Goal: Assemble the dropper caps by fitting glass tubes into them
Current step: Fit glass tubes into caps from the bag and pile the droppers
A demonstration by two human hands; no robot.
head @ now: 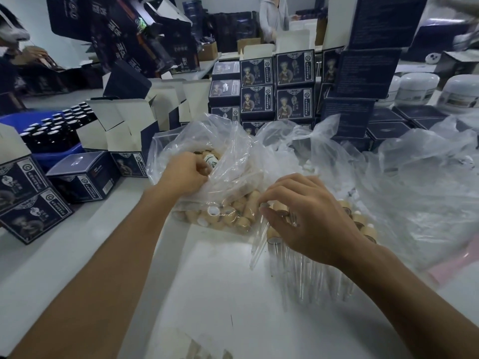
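The glass tube (259, 242) sits pinched at its top end between the thumb and fingertips of the right hand (308, 216), slanting down and toward the person with its tip just above the table (207, 294). Holding it by the top probably leaves the end free to meet a cap. Right beside that hand, on the side nearer the person, a row of finished droppers (311, 275) lies with tubes pointing toward the person and caps tucked under the palm.

The caps (220, 213), tan and short, are heaped in a clear plastic bag (233, 161) just left of the tube. The left hand (184, 172) reaches into the mouth of the bag with fingers curled among the caps; whether it has closed on one already cannot be told, since the fingertips are hidden behind plastic. It looks like the fetching step, one cap being sought for the waiting tube.

More crumpled clear bags (414, 182) lie to the right of the cap bag. Behind it stand stacks of dark printed boxes (277, 84); to its left are open cartons (124, 125) and a blue crate of dark bottles (51, 130). White jars (417, 86) sit far right. The table is white, and other people work in the crowded room beyond.
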